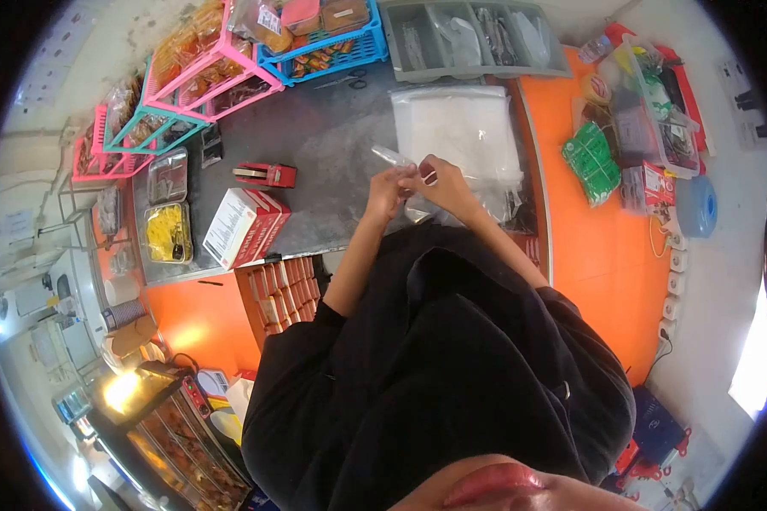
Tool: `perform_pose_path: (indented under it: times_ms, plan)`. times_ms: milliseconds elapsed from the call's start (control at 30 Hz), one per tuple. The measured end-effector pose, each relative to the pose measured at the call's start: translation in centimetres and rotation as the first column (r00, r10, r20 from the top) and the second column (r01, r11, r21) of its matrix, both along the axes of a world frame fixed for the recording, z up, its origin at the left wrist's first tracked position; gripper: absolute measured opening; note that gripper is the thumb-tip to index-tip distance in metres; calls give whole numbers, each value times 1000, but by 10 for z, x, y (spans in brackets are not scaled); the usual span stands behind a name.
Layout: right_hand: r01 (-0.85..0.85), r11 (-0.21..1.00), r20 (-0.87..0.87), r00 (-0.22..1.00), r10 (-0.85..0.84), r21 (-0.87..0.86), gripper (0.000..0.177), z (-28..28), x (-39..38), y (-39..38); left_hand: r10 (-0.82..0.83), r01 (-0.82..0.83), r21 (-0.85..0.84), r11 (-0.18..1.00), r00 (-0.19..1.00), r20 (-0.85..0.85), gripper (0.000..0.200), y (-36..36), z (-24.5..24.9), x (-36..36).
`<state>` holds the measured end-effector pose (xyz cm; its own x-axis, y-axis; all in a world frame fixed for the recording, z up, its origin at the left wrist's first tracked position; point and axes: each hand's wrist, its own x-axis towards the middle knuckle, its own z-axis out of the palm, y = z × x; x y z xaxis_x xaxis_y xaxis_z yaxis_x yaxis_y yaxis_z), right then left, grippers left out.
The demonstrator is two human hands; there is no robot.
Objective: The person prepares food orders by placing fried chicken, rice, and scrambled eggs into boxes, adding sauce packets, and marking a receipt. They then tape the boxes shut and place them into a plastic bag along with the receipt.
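My left hand (387,192) is closed around a narrow clear plastic packet (390,156), whose end sticks out up and to the left; its contents are too small to make out. Fingers curled in a pinch, my right hand (445,186) meets the left at the packet's lower part. Just beyond both hands lies a stack of clear plastic bags (456,128) on the dark worktop (332,162). More crumpled clear plastic (500,203) shows beside my right forearm. My sleeves and chest hide the table's near edge.
Left of my hands are a red tape dispenser (267,175) and a red-white box (247,228). Behind stand a grey cutlery tray (477,72), scissors (343,82) and a blue basket (328,66). A green packet (591,163) lies on the orange counter (601,255).
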<state>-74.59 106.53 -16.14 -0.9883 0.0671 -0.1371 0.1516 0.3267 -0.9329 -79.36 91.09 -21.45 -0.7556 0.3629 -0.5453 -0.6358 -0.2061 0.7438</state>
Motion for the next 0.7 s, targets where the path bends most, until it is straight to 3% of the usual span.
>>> perform_pose_path:
  times_ms: [67, 100, 167, 200, 233, 267, 367, 400, 433, 467, 533, 567, 600, 633, 667, 700]
  plan:
    - [26, 972, -109, 994, 0, 233, 56, -4, 0, -2, 93, -91, 62, 994, 995, -43, 21, 0, 19, 5]
    - [18, 972, -107, 994, 7, 233, 56, 1, -1, -3, 80, -83, 81, 993, 996, 38, 21, 0, 36, 4]
    - [34, 934, -329, 940, 92, 356, 50, 12, 3, -4, 71, -84, 100, 991, 989, 129, 20, -3, 46, 6]
    - [23, 934, -324, 941, 100, 357, 50, 16, 3, -4, -46, 31, 112, 993, 991, 128, 20, -7, 45, 5]
    - [-126, 981, -140, 979, 147, 150, 45, 21, 3, -5, -160, 145, 124, 982, 979, 125, 20, -11, 45, 4]
    - [-228, 970, 35, 972, 232, -86, 43, 24, 3, -6, -150, 134, 126, 983, 980, 130, 20, -14, 42, 4]
    - [-245, 969, -18, 969, 245, 28, 28, 24, -2, 19, -169, 171, -3, 985, 977, 128, 18, -28, 40, -4]
    - [-32, 971, -223, 971, 86, 236, 18, 33, 0, 30, -90, -90, -405, 910, 910, -406, 19, -37, 47, -10]
    - [219, 899, -446, 895, -30, 380, 9, 41, 2, 39, -227, -496, -542, 678, 560, -797, 20, -44, 53, -15]
    - [216, 899, -446, 895, -25, 382, 9, 55, 2, 40, -223, -499, -541, 677, 561, -797, 20, -48, 66, -16]
    - [422, 874, -548, 802, -236, 241, 5, 85, 0, 40, -208, -533, -622, 573, 639, -740, 24, -51, 92, -17]
    - [423, 874, -552, 800, -234, 241, 5, 94, 0, 35, -221, -568, -464, 680, 444, -868, 22, -49, 91, -21]
    - [350, 920, -442, 864, -243, 178, 6, 101, -1, 27, -219, -569, -459, 682, 440, -871, 22, -44, 96, -23]
    - [283, 954, -320, 917, -238, 103, 7, 103, 0, 22, -361, -594, -448, 668, 268, -893, 20, -39, 100, -24]
    - [286, 952, -320, 916, -241, 104, 7, 86, -1, 22, -488, -617, -431, 659, 85, -869, 17, -33, 103, -22]
    - [182, 942, -382, 922, -64, 282, 13, 53, -6, 23, -488, -614, -430, 662, 84, -869, 17, -27, 97, -17]
